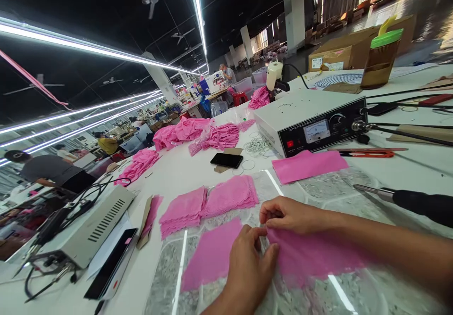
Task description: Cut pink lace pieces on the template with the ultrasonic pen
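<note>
My right hand [292, 216] pinches the upper left corner of a thin pink fabric piece [311, 258], which is slightly blurred. Beside it, my left hand [249, 268] has its thumb and index finger apart, with the tips at that piece's left edge; its other fingers are partly hidden. A second pink piece lies flat to the left, partly under my left hand. Two neat stacks of pink fabric pieces [230, 194] sit just beyond. To the right rests a pen-shaped tool with a black handle [421, 204] and metal tip.
A clear plastic sheet [166, 272] covers the near table. Beyond are a control box with a dial [314, 124], a folded pink cloth [309, 165], a red cutter [368, 153], a black phone [226, 160] and pink fabric heaps [182, 131]. Another metal box [95, 225] stands left. People work farther back.
</note>
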Demonstrator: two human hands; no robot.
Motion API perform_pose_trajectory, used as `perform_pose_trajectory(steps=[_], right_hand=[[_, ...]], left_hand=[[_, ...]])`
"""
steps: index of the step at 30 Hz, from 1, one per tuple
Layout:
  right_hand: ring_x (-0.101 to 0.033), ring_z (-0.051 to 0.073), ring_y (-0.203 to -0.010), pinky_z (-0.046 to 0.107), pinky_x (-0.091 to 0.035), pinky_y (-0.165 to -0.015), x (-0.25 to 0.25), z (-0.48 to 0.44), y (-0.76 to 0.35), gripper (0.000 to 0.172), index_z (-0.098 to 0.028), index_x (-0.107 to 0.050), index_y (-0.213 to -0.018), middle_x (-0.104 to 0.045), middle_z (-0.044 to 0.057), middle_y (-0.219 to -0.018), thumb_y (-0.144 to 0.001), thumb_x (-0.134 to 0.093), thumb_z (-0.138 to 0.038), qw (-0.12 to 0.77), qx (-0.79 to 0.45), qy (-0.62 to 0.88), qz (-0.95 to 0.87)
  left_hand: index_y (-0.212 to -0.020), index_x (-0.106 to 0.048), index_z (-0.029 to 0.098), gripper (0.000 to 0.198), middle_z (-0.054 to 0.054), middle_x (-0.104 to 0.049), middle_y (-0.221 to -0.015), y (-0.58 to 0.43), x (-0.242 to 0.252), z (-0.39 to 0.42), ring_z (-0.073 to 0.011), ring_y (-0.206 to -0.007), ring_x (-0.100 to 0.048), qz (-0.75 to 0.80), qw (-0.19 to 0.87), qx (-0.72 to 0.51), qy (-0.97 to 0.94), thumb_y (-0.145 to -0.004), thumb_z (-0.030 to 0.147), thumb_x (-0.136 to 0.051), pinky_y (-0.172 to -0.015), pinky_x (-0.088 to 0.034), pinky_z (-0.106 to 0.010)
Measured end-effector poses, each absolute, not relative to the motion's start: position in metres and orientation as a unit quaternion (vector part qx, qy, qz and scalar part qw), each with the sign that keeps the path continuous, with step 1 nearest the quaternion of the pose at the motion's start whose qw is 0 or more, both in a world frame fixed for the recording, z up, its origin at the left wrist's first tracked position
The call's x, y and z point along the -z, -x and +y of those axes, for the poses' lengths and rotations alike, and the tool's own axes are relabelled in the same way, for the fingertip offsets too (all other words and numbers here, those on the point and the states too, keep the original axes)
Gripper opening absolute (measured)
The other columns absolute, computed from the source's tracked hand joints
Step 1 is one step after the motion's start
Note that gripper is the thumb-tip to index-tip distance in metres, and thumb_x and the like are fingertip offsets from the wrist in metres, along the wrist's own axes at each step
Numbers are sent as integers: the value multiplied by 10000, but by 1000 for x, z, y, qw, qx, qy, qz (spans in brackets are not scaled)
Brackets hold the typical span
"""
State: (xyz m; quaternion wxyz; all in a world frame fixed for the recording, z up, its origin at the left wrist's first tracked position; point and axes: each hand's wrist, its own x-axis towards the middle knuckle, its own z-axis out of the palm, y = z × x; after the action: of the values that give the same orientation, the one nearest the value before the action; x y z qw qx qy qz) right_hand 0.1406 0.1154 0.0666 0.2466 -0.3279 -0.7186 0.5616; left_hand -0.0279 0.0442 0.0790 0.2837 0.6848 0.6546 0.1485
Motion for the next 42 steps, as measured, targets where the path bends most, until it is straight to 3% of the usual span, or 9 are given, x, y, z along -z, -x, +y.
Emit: perform_pose_trajectory(steps=[3, 7, 10, 19, 33, 37, 42], right_hand=[[-520, 131, -625, 241, -372, -590, -66, 117, -143, 194, -154, -685, -830, -605, -17, -665, -701, -563, -233, 241, -564, 304, -729], [-511, 130, -639, 244, -367, -602, -65, 118, -145, 208, -146, -696, -828, -618, -9, -697, -697, -555, -224, 241, -561, 288, -737], [-476, 119, -599, 238, -352, -568, -65, 118, -145, 230, -137, -705, -845, -588, -16, -666, -701, -551, -228, 237, -560, 286, -741], [-460, 117, -585, 230, -346, -546, -59, 120, -145, 209, -140, -707, -777, -557, -14, -629, -676, -531, -192, 220, -552, 280, -754], [-518, 156, -667, 263, -397, -616, -59, 116, -144, 177, -156, -645, -764, -607, 28, -735, -699, -511, -253, 238, -533, 292, -758], [-518, 153, -665, 261, -399, -614, -58, 117, -145, 168, -167, -662, -763, -599, 22, -744, -706, -529, -253, 241, -522, 294, -764], [-488, 134, -611, 244, -381, -561, -57, 117, -146, 162, -172, -663, -758, -568, 6, -704, -725, -541, -273, 236, -521, 294, -766]], left_hand=[[-1013, -701, 167, 250, 0, -516, -775, 27, -81, 45, -163, -710, -486, 659, 277, -149, -683, -783, 239, -632, -678, -355, -283], [-797, -713, 172, 96, 11, -506, -732, 25, -81, 47, -147, -679, -481, 661, 280, -150, -680, -770, 209, -629, -643, -337, -266], [-703, -666, 165, 94, 14, -508, -720, 22, -79, 47, -140, -680, -483, 665, 277, -158, -675, -774, 176, -606, -632, -335, -256], [-651, -572, 165, 92, 19, -506, -710, 21, -76, 46, -136, -674, -479, 673, 273, -173, -666, -704, 91, -590, -617, -323, -258], [-627, -555, 172, 106, 6, -553, -749, 21, -73, 44, -150, -721, -520, 670, 269, -185, -667, -701, 99, -576, -648, -346, -266], [-720, -596, 172, 29, -1, -567, -781, 22, -72, 43, -162, -747, -521, 675, 261, -190, -664, -734, 146, -598, -674, -357, -278], [-858, -666, 176, 138, -7, -563, -809, 22, -73, 43, -175, -763, -518, 678, 254, -187, -664, -723, 191, -644, -691, -359, -293]])
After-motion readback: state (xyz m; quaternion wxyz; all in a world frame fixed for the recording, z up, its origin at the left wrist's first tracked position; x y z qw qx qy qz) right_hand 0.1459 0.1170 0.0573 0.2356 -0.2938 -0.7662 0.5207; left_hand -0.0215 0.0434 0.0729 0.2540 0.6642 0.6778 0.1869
